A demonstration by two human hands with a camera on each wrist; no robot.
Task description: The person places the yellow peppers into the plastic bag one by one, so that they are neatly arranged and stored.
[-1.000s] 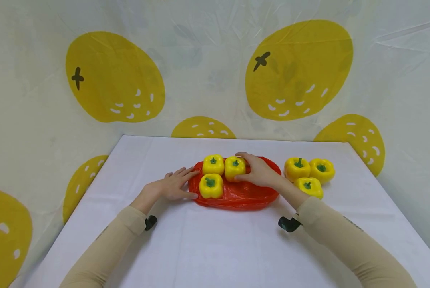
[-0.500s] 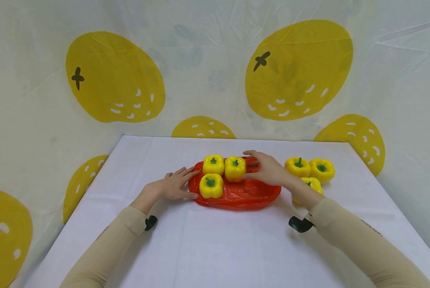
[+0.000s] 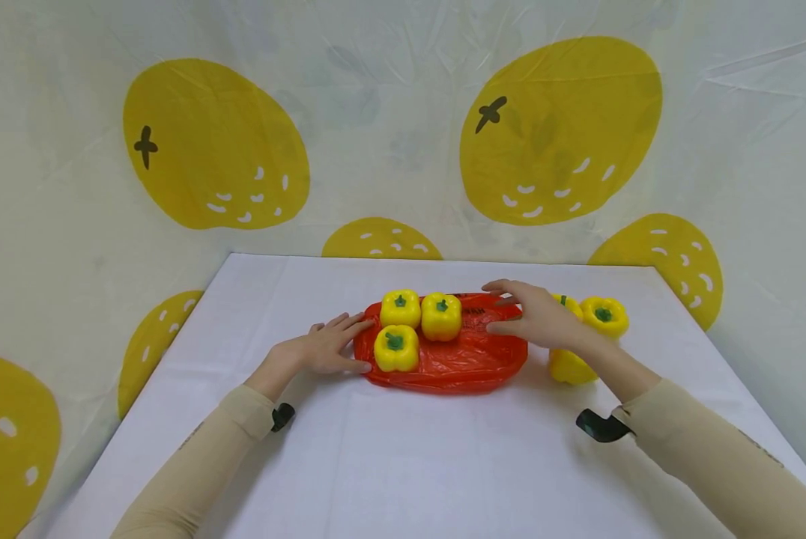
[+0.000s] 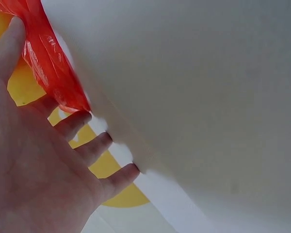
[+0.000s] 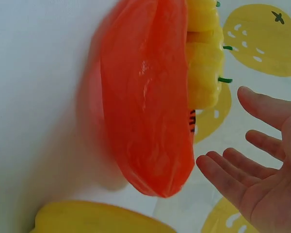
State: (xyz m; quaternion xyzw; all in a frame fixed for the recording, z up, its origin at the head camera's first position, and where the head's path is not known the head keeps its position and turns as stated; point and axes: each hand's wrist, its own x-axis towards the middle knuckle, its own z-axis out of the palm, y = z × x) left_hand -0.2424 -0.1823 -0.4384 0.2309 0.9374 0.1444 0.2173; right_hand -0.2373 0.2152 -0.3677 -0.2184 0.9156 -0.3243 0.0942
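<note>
Three yellow bell peppers with green stems, one at the front point(image 3: 396, 350), stand on the left half of a tray or shallow container covered in red plastic point(image 3: 470, 367). My left hand point(image 3: 323, 349) rests against the left end of the red plastic, fingers spread; in the left wrist view the thumb and fingertips touch it. Over the right end hovers my right hand point(image 3: 541, 314), holding nothing, its fingers extended. The right wrist view shows this hand point(image 5: 266, 170) apart from the red plastic point(image 5: 145, 97) and the peppers.
Right of the red plastic are three more yellow bell peppers, the farthest right point(image 3: 605, 317) in plain sight. My right hand and forearm partly cover the other two. A white cloth point(image 3: 403, 464) covers the table, and a fruit-patterned sheet point(image 3: 389, 112) hangs behind it.
My right hand has let go of the back right pepper on the red plastic and moved right toward the other group. My left hand has stayed in place.
</note>
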